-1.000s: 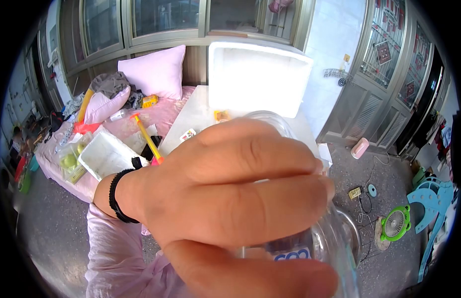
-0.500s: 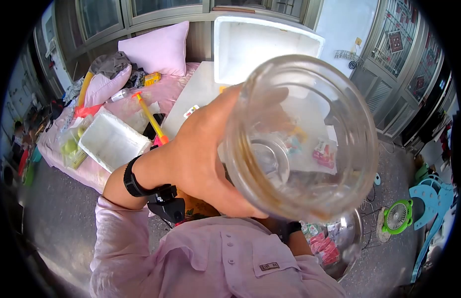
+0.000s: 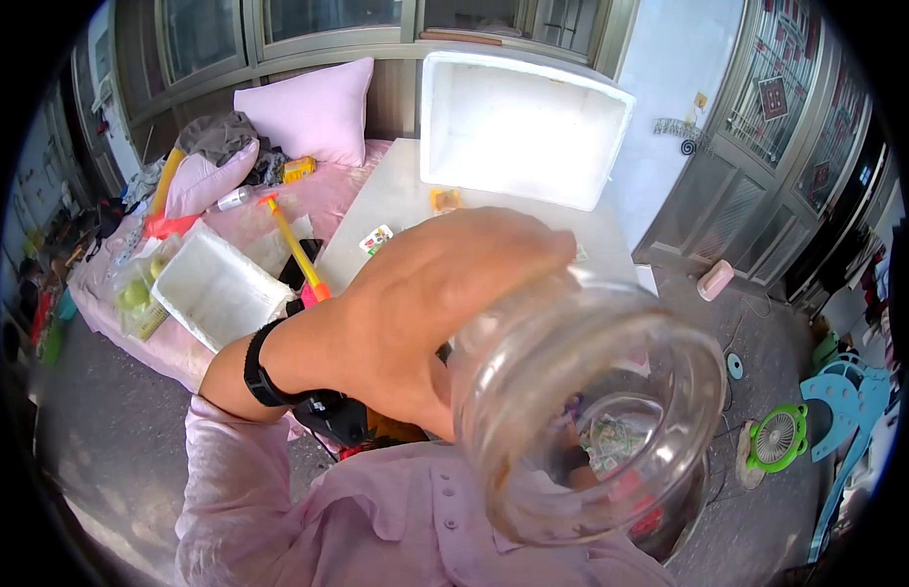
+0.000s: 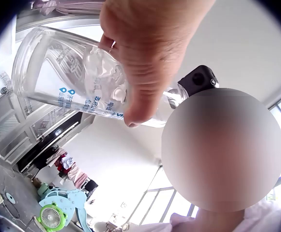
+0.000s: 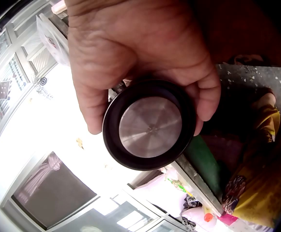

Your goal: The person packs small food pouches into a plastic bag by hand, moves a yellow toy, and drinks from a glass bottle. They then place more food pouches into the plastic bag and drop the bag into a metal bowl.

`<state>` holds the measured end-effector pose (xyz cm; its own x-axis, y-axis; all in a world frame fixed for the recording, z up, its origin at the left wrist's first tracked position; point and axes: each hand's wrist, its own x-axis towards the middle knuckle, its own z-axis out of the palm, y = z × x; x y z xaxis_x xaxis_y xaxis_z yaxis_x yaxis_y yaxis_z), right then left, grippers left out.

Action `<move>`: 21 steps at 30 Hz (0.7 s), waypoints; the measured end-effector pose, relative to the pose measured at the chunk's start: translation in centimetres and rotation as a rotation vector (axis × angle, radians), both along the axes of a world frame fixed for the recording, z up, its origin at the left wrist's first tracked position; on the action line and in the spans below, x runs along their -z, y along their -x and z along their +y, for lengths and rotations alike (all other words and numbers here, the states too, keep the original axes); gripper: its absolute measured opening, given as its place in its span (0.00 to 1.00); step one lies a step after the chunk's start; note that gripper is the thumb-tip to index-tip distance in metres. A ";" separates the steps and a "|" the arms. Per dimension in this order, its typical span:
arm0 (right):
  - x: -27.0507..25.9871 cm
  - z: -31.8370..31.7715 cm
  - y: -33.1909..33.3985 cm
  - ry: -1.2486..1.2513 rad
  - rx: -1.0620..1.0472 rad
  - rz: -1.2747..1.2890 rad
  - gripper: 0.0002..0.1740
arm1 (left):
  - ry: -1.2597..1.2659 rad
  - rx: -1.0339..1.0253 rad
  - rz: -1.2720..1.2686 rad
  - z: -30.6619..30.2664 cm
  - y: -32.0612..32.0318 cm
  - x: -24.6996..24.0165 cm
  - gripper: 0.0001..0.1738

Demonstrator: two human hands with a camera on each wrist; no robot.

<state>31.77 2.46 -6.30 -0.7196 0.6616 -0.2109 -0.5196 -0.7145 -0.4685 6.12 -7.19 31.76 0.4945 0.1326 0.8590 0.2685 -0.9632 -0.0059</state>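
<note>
My left hand [image 3: 406,313] grips a clear glass jar [image 3: 591,391] around its side in the head view. The jar is tilted, its wide mouth towards me and downward. In the left wrist view the glass jar [image 4: 68,77] lies sideways, with blue print on its wall and the left thumb [image 4: 143,104] across it. My right hand [image 5: 140,53] holds a round lid [image 5: 150,126] with a black rim and a metallic disc, fingers and thumb at its edge. In the head view, the jar mostly hides the right hand.
A metal basin [image 3: 691,514] with small packets sits at the lower right. Ahead, a white foam box [image 3: 523,127] stands on a table [image 3: 376,201]. A smaller foam box [image 3: 215,284] lies on the pink bed at left. A green fan [image 3: 777,437] is on the floor.
The left hand drew back from close before the camera, bringing the jar's mouth into view. During the last half second the jar has dropped lower and its mouth tipped further down.
</note>
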 end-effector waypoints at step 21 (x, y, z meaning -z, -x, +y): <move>0.8 0.3 -0.5 -0.026 -0.026 -0.019 0.31 | -0.371 0.134 -0.092 -3.1 -3.0 -3.6 0.39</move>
<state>32.24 2.77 -7.06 -0.7325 0.6483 -0.2078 -0.4919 -0.7150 -0.4968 9.15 -10.29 35.37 0.4052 -0.2551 0.8779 0.1568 -0.9266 -0.3417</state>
